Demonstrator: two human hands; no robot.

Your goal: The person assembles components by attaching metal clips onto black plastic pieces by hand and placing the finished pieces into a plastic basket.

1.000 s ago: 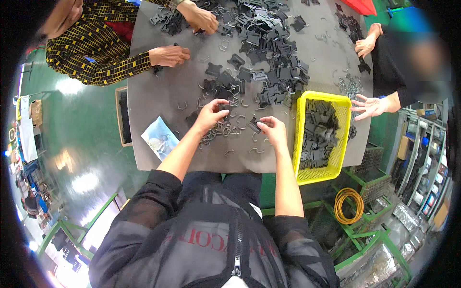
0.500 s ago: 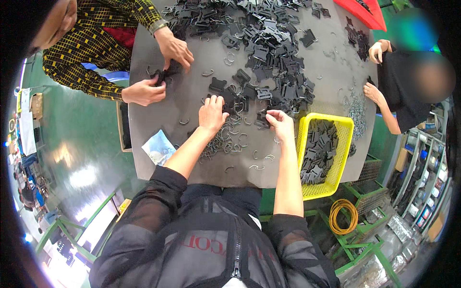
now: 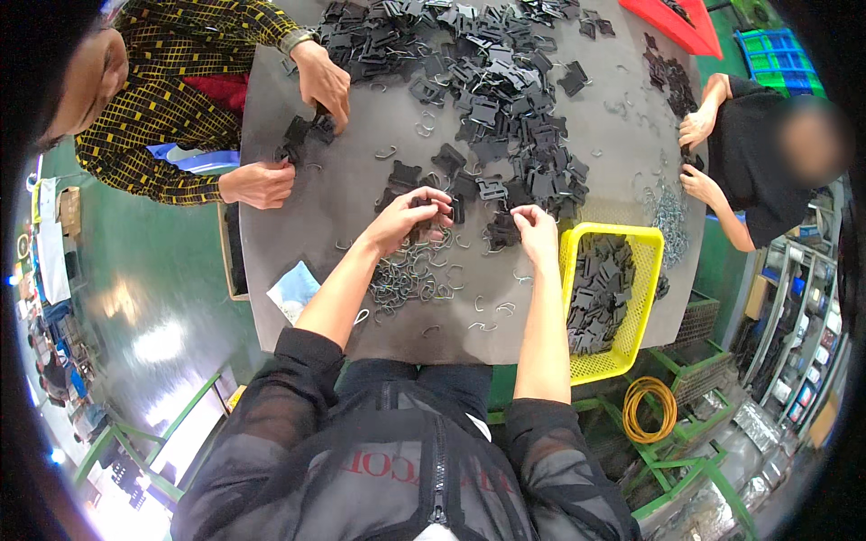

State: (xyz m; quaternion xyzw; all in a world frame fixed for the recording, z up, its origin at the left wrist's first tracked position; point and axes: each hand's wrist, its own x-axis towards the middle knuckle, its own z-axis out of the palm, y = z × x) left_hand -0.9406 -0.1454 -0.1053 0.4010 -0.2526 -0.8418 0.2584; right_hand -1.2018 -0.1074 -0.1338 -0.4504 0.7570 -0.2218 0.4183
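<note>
My left hand (image 3: pixel 408 222) is closed, fingers curled around a dark plastic piece that they mostly hide. It hovers over the near end of a heap of black plastic buckle pieces (image 3: pixel 492 113), just above a cluster of bent metal wire rings (image 3: pixel 410 275). To its right, my right hand (image 3: pixel 539 236) pinches thumb and fingers at the edge of a black plastic buckle piece (image 3: pixel 502 231), beside the same heap. Several loose black pieces (image 3: pixel 448 160) lie beyond my left hand.
A yellow basket (image 3: pixel 643 307) of black pieces stands at the right table edge. A blue-white packet (image 3: pixel 295 287) lies at left. Co-workers handle black pieces at left and right; one's hand (image 3: pixel 322 86) is far left. Shiny metal parts (image 3: pixel 667 225) and a red tray (image 3: pixel 690 32) are at right.
My left hand has turned from palm-down over the pieces to a curled grip. My right hand stays nearly in place. The left co-worker's hands have moved apart slightly, and the right co-worker's hands closer together.
</note>
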